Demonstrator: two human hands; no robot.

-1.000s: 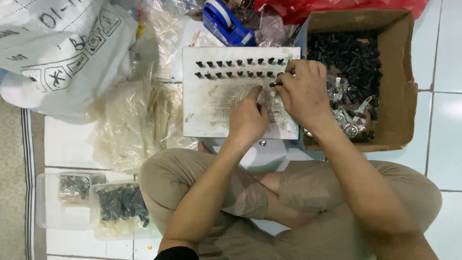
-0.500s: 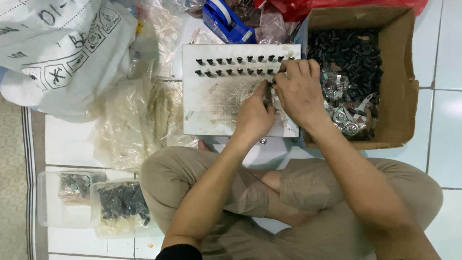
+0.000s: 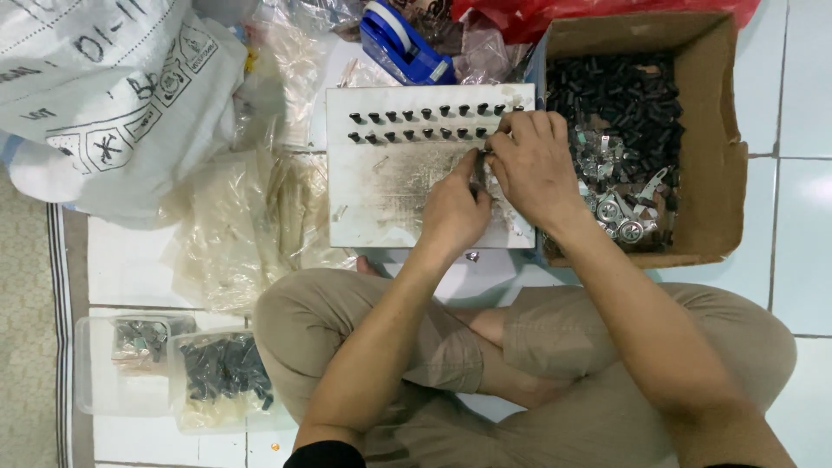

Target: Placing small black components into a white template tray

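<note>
Head view is showing us sitting cross-legged on a tiled floor, both hands working over a worn metal plate (image 3: pixel 390 199) lying in front of our knees. We are curling our left hand (image 3: pixel 455 212) with thumb and forefinger pinched narrow at a point near the plate's right side, and our right hand (image 3: pixel 533 165) is meeting it there, fingers bent close; whatever small piece sits between the fingertips is too hidden for us to tell. Two rows of small black pegs (image 3: pixel 416 124) are standing along the plate's upper part. A cardboard box (image 3: pixel 719 173) of black parts and metal pieces is sitting just right of the plate. A blue tape dispenser (image 3: pixel 403 39) is lying above it, a white sack (image 3: pixel 104 95) at upper left, and clear plastic tubs (image 3: pixel 95 381) at lower left.
</note>
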